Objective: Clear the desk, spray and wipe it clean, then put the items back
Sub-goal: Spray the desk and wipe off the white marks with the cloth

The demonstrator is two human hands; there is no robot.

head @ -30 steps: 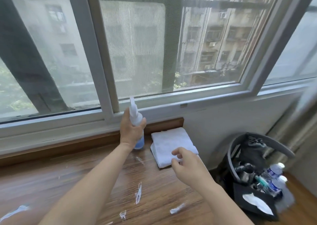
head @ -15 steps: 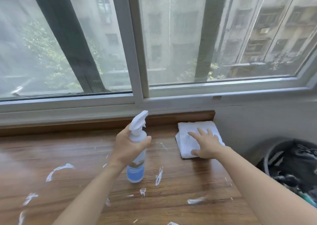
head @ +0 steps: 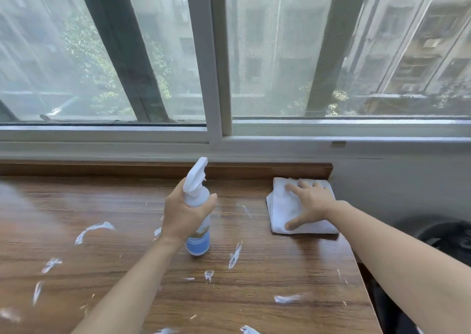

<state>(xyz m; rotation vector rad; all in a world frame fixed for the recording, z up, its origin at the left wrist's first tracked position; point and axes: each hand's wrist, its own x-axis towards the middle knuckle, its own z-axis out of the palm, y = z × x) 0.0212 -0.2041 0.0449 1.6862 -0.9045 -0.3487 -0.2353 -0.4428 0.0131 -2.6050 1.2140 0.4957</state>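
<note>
A white spray bottle [head: 198, 242] with a blue label stands over the middle of the wooden desk [head: 293, 265]. My left hand [head: 182, 214] grips its neck below the trigger head. A folded white cloth [head: 281, 206] lies at the desk's back right corner. My right hand [head: 309, 202] rests flat on the cloth with fingers spread. White smears and streaks [head: 94, 229] are scattered over the desk top.
A wooden ledge [head: 267, 170] runs along the desk's back edge under the window frame [head: 216, 129]. The desk's right edge drops off beside a dark bin or bag [head: 448, 239] on the floor.
My left hand brought the spray bottle from the back ledge toward the desk's middle. My right hand came down flat onto the folded cloth. The view turned left.
</note>
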